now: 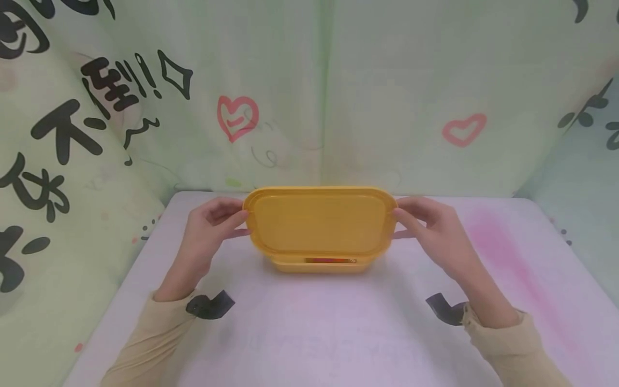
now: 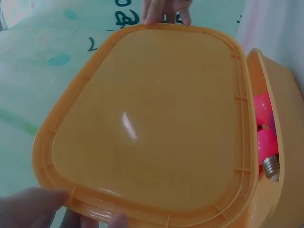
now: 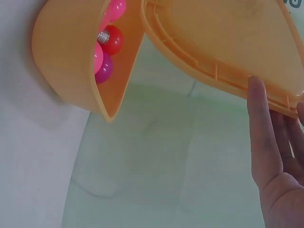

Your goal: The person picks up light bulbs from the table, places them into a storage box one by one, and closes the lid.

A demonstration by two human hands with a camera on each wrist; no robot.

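Observation:
A yellow plastic lid point(image 1: 320, 223) is held between the two hands, tilted above a yellow box point(image 2: 290, 109). The left hand point(image 1: 209, 226) pinches the lid's left end between thumb and fingers. At the opposite end, the right hand point(image 1: 439, 232) grips the rim the same way. Both wrist views show the lid's ribbed underside and a gap between lid and box. Inside the box lie several glossy bulbs: a pink bulb point(image 2: 267, 145) with a metal screw base, a red bulb point(image 3: 113, 40) and a purple one point(image 3: 105, 69). In the head view the lid hides most of the box.
The box stands on a pale table point(image 1: 319, 328) with a pink patch at its right. Behind the table hangs a light green curtain point(image 1: 387, 107) with hearts, and lettering covers the left side. A black strap piece point(image 1: 210, 305) shows at each cuff.

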